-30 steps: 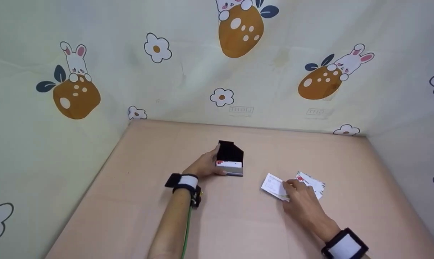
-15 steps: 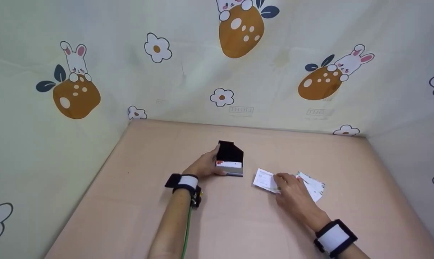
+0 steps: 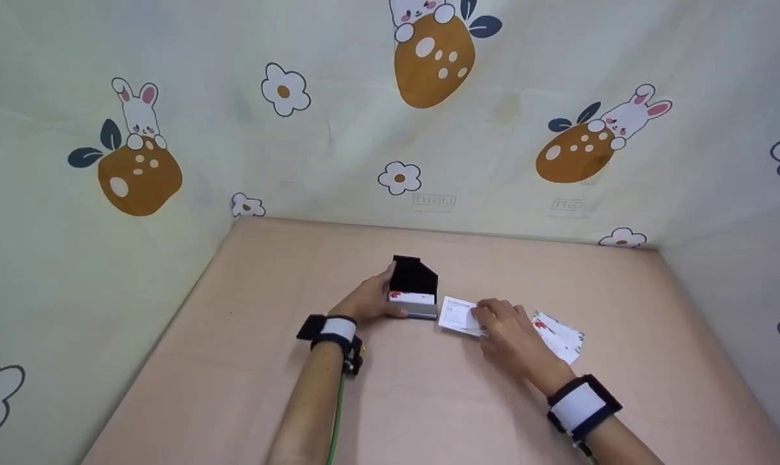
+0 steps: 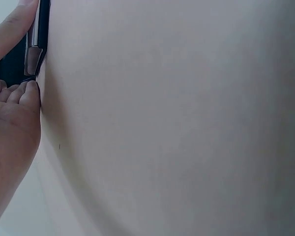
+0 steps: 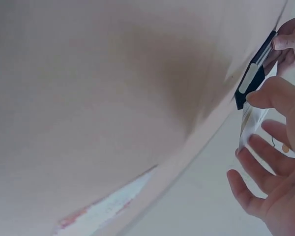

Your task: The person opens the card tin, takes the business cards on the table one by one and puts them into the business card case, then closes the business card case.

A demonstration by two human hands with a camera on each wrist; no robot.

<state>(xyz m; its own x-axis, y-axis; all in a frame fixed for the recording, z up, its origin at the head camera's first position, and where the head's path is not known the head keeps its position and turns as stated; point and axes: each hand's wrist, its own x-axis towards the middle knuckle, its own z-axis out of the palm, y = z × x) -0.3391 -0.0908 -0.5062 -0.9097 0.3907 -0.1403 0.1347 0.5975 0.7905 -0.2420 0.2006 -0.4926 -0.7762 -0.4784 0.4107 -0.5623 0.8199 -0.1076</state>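
My left hand (image 3: pixel 367 299) grips a black card case (image 3: pixel 414 276) by its left side, thumb across the front. Its lid stands raised, and a card with a red floral print (image 3: pixel 415 297) shows inside above a silvery front. Just right of the case, my right hand (image 3: pixel 514 337) pinches a white business card (image 3: pixel 456 314) between thumb and fingers; small print faces up. In the right wrist view, this card (image 5: pixel 254 120) overlaps the lower end of the case (image 5: pixel 255 73). The left wrist view catches only the case's edge (image 4: pixel 34 54) beside curled fingers.
White cards with red floral print (image 3: pixel 561 339) lie fanned on the pinkish tabletop (image 3: pixel 247 387), right of my right hand. A curtain (image 3: pixel 338 129) printed with rabbits and flowers closes off the back and sides. A green cable (image 3: pixel 337 413) runs along my left forearm.
My right hand has moved left with the white card, away from the floral cards and up to the case. The left hand and case have stayed put.
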